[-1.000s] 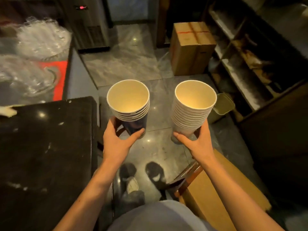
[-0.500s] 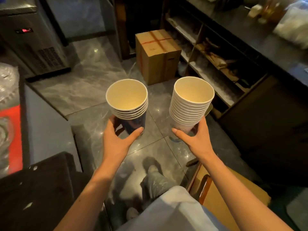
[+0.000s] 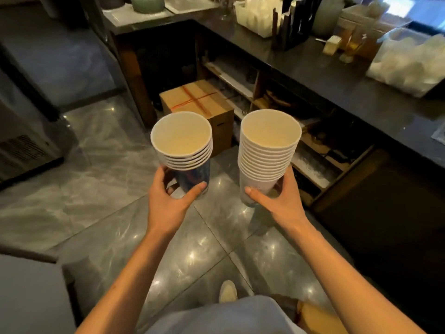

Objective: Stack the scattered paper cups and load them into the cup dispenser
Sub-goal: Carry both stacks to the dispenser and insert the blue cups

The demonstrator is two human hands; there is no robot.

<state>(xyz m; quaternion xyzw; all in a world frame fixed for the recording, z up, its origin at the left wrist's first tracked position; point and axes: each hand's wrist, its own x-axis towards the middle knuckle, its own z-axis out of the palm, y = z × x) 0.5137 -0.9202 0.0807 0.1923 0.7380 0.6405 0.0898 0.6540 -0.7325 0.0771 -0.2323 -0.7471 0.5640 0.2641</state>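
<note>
Stacking done, loading not yet begun

The person stands on the glossy grey tiled floor with a nested pile in each hand, both upright, side by side and apart from each other. The left hand grips the short stack of dark blue paper cups with white rims near its base, thumb on the near side, fingers curled round the far side; some six rims show. The right hand grips the taller stack of white paper cups the same way, low on the bottom cup; roughly a dozen rims show.

By the look of it, the gathering and nesting is finished or nearly so: no loose cup shows on the floor or on the long dark counter to the right, though more may lie out of view. The two piles have not been joined into one.

The loading half is all to do. No cup dispenser can be picked out with certainty; the counter carries white tubs and a dark upright holder, too blurred to name. A brown cardboard box crossed with red tape sits on the floor ahead, beside open shelves under the counter. What is left: carry both piles to the dispenser and feed them in.
</note>
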